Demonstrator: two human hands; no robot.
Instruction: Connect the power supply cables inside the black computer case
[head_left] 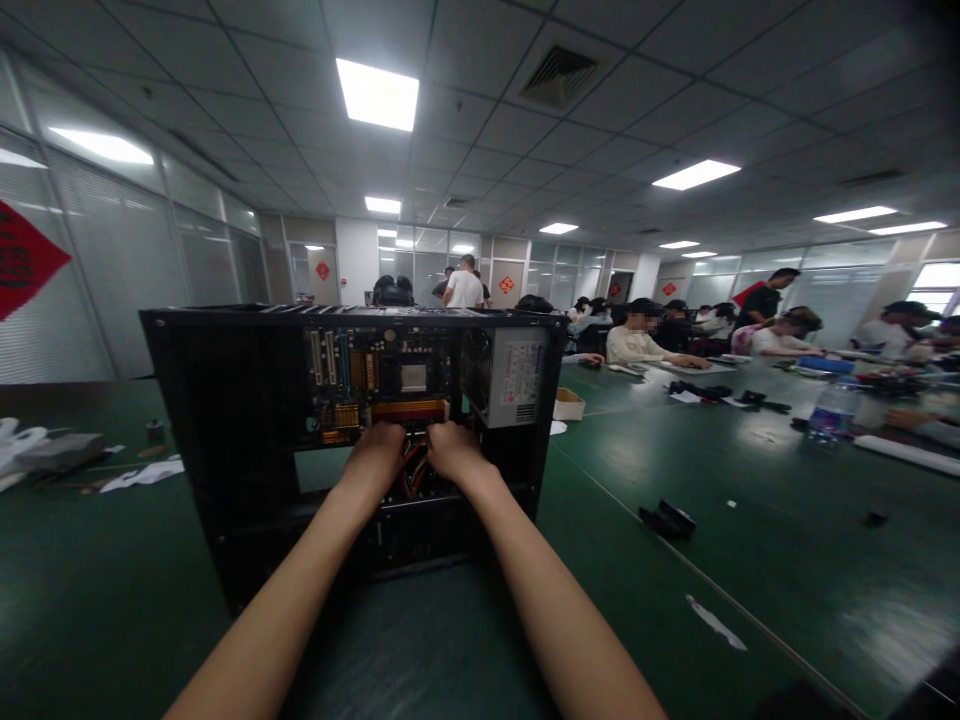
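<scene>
An open black computer case [225, 420] stands on the green table, its inside facing me. A motherboard [375, 375] with coloured slots fills the back, and a grey power supply [514, 375] with a fan sits at the right. Both my arms reach into the case. My left hand [375, 452] and my right hand [454, 450] are side by side just below the motherboard, fingers curled around a bundle of red and dark cables [414, 470]. The fingertips are hidden, so the exact grip is unclear.
A small black part [667, 520] lies on the green table [750, 580] to the right, near a white scrap [716, 622]. White papers [142, 473] lie at left. Several people sit at the far right with a water bottle [831, 412] and a small box [568, 404].
</scene>
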